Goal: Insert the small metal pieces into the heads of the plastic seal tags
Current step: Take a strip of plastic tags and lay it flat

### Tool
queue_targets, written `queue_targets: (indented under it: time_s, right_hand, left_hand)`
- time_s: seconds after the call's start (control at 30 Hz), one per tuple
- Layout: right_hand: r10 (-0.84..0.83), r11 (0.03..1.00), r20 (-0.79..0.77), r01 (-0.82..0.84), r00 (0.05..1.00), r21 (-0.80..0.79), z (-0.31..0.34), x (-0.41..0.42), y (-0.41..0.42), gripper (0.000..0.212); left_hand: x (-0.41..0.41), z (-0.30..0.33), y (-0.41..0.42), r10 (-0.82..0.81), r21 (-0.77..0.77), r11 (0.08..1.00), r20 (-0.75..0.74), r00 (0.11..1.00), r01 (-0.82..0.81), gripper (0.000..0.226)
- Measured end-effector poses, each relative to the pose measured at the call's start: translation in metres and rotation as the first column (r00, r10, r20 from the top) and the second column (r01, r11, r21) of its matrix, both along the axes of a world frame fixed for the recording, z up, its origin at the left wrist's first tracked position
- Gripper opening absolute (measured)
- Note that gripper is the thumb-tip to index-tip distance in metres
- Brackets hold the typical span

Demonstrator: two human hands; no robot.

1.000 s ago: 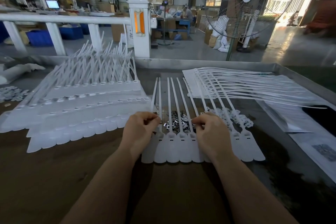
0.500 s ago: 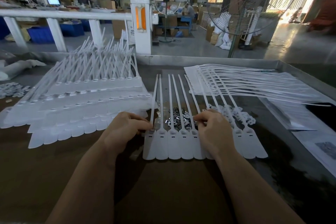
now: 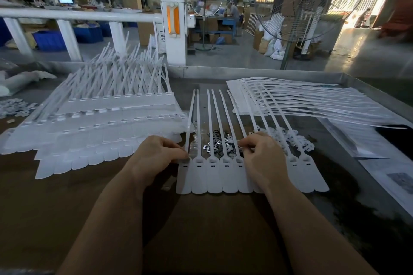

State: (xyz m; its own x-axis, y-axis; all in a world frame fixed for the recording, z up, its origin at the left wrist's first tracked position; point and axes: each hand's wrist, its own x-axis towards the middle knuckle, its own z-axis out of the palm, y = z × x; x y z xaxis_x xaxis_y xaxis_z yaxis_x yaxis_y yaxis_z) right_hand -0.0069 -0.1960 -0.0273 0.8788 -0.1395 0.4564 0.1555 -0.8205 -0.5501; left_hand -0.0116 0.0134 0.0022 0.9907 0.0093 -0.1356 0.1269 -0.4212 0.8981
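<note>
Centrally, left hand (image 3: 156, 154) pinches the leftmost head of the tags (image 3: 214, 176) on the bench (image 3: 67, 207); right hand (image 3: 261, 156), fingers curled, pinches over a head. Metal pieces (image 3: 218, 144) lie between both hands.

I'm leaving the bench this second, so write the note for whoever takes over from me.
Left hand: fingers curled at the head of the leftmost tag in the row of seal tags lying in front of you.
Right hand: fingers curled over the heads in the middle of that row; whether it holds a metal piece cannot be seen.
Metal pieces: loose pile just behind the heads, between the straps.
Done or not: cannot tell which heads are filled.
Other tags: stacked sheets on the left, a fanned pile on the right.
</note>
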Motion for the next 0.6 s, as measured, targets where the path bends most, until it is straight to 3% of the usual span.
queue_targets:
  time_s: [0.6]
  right_hand:
    - [0.004,1.0,-0.008,-0.004,1.0,-0.016,0.0008,-0.0005,-0.0001,0.018]
  left_hand:
    - [0.0008,-0.0002,-0.0005,-0.013,0.046,0.999,0.015,1.0,0.013,0.003]
